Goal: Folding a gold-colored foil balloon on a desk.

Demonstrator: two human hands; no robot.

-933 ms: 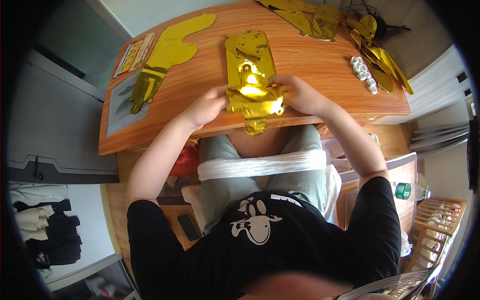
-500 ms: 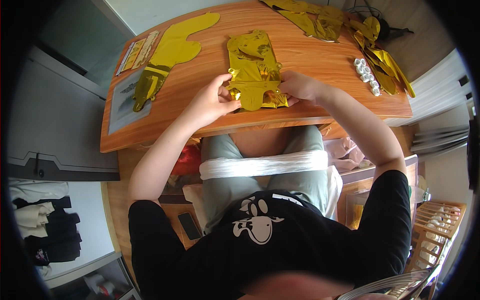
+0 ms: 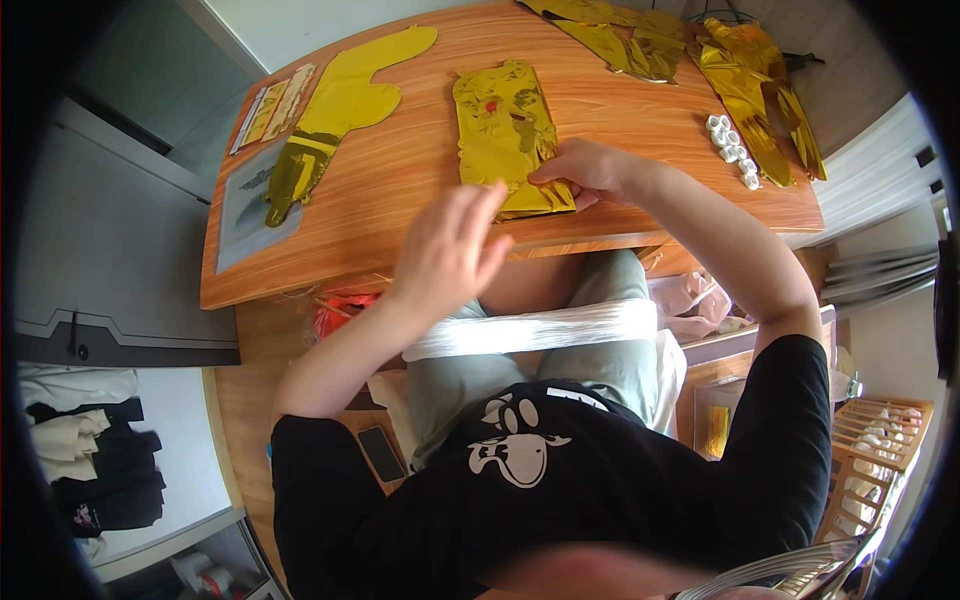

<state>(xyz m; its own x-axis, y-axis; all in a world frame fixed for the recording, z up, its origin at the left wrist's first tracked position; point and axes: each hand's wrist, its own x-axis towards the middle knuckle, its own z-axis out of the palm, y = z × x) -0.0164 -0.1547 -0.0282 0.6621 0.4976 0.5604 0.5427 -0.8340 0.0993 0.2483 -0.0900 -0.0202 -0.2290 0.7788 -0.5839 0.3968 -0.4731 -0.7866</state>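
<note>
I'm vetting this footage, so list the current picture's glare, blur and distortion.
Head view: patchy reflections on the folded gold foil; head view: the wooden tabletop bows under fisheye distortion, corners black; head view: a rounded shape at the bottom is out of focus.

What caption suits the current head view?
Right hand touching the right edge of folded gold foil on a wooden table, left hand open near it.

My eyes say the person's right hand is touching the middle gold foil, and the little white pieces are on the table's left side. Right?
Not quite: the head view shows the little white pieces on the table's right side. The right hand does touch the middle gold foil.
</note>
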